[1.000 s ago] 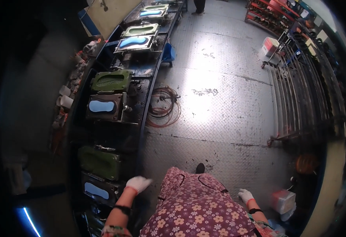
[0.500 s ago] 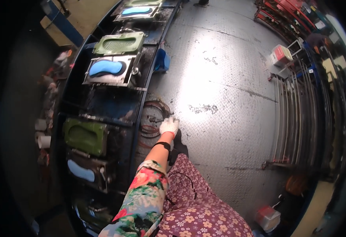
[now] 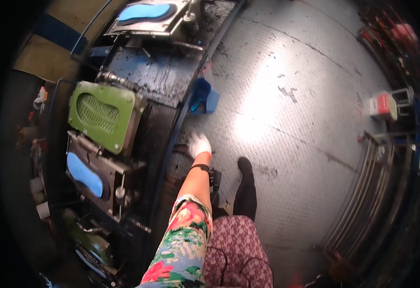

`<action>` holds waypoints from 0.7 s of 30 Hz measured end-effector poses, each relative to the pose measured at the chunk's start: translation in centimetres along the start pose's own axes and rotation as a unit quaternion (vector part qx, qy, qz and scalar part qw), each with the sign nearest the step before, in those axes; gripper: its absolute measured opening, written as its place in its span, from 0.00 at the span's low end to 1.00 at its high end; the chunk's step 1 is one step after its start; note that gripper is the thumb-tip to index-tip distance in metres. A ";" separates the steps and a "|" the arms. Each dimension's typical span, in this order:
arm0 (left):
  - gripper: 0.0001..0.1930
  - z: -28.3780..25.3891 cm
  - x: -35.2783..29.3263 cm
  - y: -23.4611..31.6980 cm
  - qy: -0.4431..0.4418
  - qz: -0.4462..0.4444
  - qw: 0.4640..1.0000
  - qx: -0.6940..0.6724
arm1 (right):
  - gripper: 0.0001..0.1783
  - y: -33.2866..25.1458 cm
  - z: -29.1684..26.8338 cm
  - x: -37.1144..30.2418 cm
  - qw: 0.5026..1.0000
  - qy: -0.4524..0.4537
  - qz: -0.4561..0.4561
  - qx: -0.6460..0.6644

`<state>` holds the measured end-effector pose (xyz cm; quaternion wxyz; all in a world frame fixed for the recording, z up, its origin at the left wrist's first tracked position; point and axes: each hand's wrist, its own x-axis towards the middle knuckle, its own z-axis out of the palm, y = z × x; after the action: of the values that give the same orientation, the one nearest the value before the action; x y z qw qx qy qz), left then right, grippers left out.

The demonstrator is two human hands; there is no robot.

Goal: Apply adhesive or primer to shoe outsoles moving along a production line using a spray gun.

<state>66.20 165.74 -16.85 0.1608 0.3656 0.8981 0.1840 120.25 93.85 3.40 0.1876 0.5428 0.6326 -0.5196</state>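
Observation:
My left hand (image 3: 200,145), in a white glove, is stretched forward over the floor beside the dark bench edge. Motion blurs its fingers, so I cannot tell whether they are spread or closed. Nearest to it is a blue plastic bin (image 3: 212,102) hanging at the bench side. To the left stands an opened mould with a green lid (image 3: 126,108) that has a sole-shaped ribbed hollow. A light blue insole (image 3: 86,175) lies on its lower plate. Farther up, another blue insole (image 3: 143,12) rests on a metal plate. My right hand is out of view.
The metal tread floor (image 3: 286,158) runs along the bench's right side, with my dark-clad leg (image 3: 246,192) on it. At the right are a metal rack (image 3: 363,192) and a red-and-white box (image 3: 383,105). Another mould (image 3: 92,242) sits at lower left.
My view has shifted forward along the bench, and the moulds and blue bin appear larger and nearer. My left hand has moved along with me, and my leg has come into view ahead.

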 end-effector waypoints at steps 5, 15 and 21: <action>0.30 3.8 12.1 2.9 -0.008 -0.096 0.994 0.058 | 0.22 3.3 -10.7 6.8 0.993 -0.082 -0.059 -0.065; 0.30 5.7 18.5 3.9 -0.382 -0.028 0.924 0.008 | 0.20 5.0 -23.2 5.1 0.947 -0.218 -0.148 -0.182; 0.18 6.6 16.6 9.6 -0.352 -0.157 0.824 -0.416 | 0.20 8.8 -31.6 5.7 0.892 -0.258 -0.214 -0.302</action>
<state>63.46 185.40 -20.91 0.6291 0.1581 0.6645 0.3712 136.44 122.75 7.12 0.3835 0.1581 0.7894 -0.4525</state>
